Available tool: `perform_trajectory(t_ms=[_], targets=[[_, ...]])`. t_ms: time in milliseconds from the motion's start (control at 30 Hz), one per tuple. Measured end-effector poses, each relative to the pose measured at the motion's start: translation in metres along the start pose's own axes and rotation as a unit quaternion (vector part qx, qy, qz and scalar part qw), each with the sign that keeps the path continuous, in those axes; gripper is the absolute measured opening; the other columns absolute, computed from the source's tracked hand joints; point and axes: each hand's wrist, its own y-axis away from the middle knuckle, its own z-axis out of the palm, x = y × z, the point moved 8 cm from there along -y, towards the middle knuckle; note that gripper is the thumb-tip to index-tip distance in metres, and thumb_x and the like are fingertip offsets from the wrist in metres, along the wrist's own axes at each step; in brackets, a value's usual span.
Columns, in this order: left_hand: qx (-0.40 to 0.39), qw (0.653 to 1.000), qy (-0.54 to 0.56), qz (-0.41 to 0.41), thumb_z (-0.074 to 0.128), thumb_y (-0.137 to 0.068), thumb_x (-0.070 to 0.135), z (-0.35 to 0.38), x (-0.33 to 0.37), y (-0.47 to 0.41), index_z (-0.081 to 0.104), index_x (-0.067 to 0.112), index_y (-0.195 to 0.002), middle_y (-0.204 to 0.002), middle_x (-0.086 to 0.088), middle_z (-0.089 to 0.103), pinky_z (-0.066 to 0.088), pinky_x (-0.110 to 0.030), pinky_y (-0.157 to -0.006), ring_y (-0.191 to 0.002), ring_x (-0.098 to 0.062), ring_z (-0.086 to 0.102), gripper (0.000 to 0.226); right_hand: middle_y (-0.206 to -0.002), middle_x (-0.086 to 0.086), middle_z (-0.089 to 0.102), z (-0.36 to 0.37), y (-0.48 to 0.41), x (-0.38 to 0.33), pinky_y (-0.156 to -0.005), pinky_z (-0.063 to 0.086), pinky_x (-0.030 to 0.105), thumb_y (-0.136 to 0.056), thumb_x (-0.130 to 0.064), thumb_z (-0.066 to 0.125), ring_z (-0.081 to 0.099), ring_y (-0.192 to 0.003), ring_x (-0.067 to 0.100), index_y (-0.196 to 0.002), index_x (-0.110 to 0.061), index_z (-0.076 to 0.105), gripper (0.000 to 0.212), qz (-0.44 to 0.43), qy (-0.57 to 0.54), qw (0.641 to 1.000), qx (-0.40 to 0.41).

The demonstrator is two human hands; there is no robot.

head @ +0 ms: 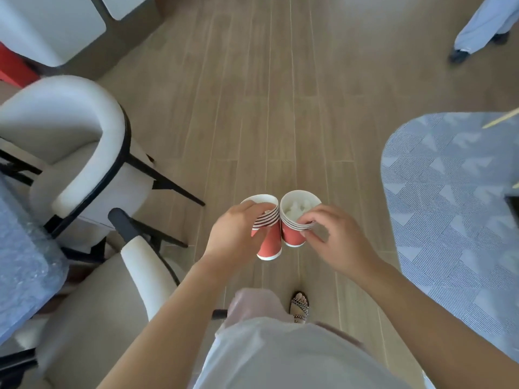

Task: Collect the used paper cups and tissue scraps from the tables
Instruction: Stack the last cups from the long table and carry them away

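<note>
Two stacks of red paper cups with white rims hang side by side above the wooden floor, their rims touching. My left hand [234,234] grips the left cup stack [270,244] from the side. My right hand [331,237] pinches the rim of the right cup stack [292,234]. White tissue scraps [299,209] fill the top cup of the right stack. A bit of tissue shows inside the left stack, mostly hidden by my fingers.
White armchairs with black legs [84,153] stand at the left beside a blue-grey table edge [19,248]. A patterned blue surface [455,209] lies at the right. Another person's legs [477,32] stand at the far right. Wooden floor [266,108] runs ahead.
</note>
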Motion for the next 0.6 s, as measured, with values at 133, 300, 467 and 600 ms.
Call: perform_trajectory(t_ms=[133,300,467,600], targets=[[0.023,0.999,-0.006,-0.046,0.059,-0.080,0.018,-0.013,-0.010,-0.044,0.058,0.036,-0.116,-0.112,0.016,0.060,0.047,-0.029,-0.076,-0.100,-0.013,0.055,0.040,-0.089,0.004,0.068,-0.006,-0.057,0.008,-0.079,0.045,0.027,-0.072,0.006,0.068,0.062,-0.089,0.025,-0.087,-0.006,0.068,0.019,-0.040,-0.014,0.999,-0.023],[0.073,0.994,-0.006,-0.086,0.062,-0.077,0.018,-0.042,-0.034,-0.105,0.058,0.039,-0.112,-0.107,0.019,0.060,0.040,-0.022,-0.068,-0.088,-0.008,0.054,0.042,-0.093,0.001,0.066,0.003,-0.146,0.018,-0.079,0.049,0.032,-0.076,0.002,0.066,0.060,-0.093,0.021,-0.090,-0.010,0.067,0.019,-0.065,-0.028,0.996,-0.062],[0.101,0.986,0.012,-0.129,0.062,-0.075,0.017,-0.072,-0.079,-0.186,0.060,0.035,-0.108,-0.103,0.015,0.063,0.042,-0.024,-0.068,-0.086,-0.011,0.055,0.038,-0.092,-0.006,0.065,0.025,-0.255,0.029,-0.079,0.043,0.022,-0.074,0.000,0.068,0.058,-0.090,0.013,-0.090,-0.018,0.066,0.024,-0.101,-0.032,0.991,-0.082],[0.096,0.986,0.012,-0.136,0.063,-0.076,0.017,-0.109,-0.118,-0.268,0.061,0.031,-0.108,-0.103,0.013,0.064,0.045,-0.027,-0.068,-0.073,-0.009,0.048,0.035,-0.090,-0.010,0.064,0.045,-0.360,0.030,-0.076,0.047,0.025,-0.074,0.000,0.069,0.060,-0.089,0.013,-0.088,-0.020,0.065,0.025,-0.119,-0.034,0.988,-0.093]])
